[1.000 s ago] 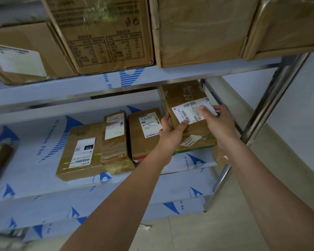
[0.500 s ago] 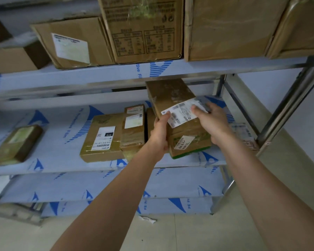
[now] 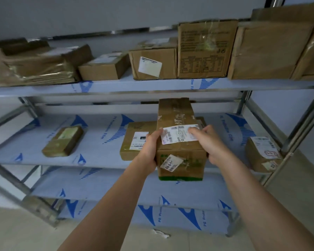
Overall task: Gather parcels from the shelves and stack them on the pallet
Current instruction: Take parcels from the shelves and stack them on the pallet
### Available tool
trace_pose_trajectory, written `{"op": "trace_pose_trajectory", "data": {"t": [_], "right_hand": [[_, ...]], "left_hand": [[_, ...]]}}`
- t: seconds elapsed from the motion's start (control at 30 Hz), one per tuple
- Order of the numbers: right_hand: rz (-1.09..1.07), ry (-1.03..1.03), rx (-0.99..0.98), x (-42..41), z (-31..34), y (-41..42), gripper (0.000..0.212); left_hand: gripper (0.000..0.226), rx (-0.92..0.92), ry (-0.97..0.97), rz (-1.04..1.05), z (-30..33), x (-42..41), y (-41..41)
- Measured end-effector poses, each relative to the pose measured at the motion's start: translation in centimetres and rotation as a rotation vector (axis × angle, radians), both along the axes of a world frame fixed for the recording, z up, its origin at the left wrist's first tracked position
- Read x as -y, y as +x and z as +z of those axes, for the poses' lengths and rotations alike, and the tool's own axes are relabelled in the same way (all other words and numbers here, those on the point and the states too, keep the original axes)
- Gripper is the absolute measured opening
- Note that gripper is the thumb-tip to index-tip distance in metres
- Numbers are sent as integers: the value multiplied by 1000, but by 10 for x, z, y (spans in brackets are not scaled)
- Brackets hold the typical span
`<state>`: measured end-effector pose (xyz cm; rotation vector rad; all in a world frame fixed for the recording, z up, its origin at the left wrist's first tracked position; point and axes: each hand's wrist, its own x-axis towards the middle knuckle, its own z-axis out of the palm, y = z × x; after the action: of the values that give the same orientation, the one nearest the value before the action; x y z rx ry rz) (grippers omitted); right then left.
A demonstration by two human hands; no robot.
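Note:
A long brown taped parcel [image 3: 178, 115] with a white shipping label on top and a green strip at its near end is held between both hands, lifted off the middle shelf [image 3: 105, 153]. My left hand [image 3: 150, 147] grips its left side, thumb on top by the label. My right hand [image 3: 207, 142] grips its right side with fingers curled over the label. Behind the held parcel a flat labelled parcel [image 3: 134, 140] lies on the middle shelf. The pallet is out of view.
A small dark parcel [image 3: 63, 140] lies left on the middle shelf, another parcel [image 3: 261, 153] at its right end. The upper shelf [image 3: 116, 86] carries several cardboard boxes. Metal uprights [image 3: 301, 124] stand at the right. Lower shelves and pale floor lie below.
Both hands have drawn the long parcel out from the shelf toward me and to the left. The view has swung left and back, showing more of the rack.

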<state>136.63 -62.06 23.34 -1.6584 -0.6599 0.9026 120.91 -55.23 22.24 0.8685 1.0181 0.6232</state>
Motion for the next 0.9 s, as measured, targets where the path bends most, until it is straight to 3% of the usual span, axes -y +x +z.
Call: {"op": "trace_pose_trajectory", "data": {"t": [0.23, 0.37, 0.7, 0.9], "right_hand": [[94, 27, -63, -7, 8, -97, 47], [199, 42, -14, -14, 19, -159, 31], [514, 28, 94, -56, 14, -357, 18], [769, -3, 151, -92, -8, -477, 27]], "left_hand": [[43, -5, 51, 16, 17, 8, -103], [40, 20, 73, 107, 23, 13, -168], [47, 50, -5, 472, 18, 30, -368], [50, 37, -52, 685, -1, 39, -477]]}}
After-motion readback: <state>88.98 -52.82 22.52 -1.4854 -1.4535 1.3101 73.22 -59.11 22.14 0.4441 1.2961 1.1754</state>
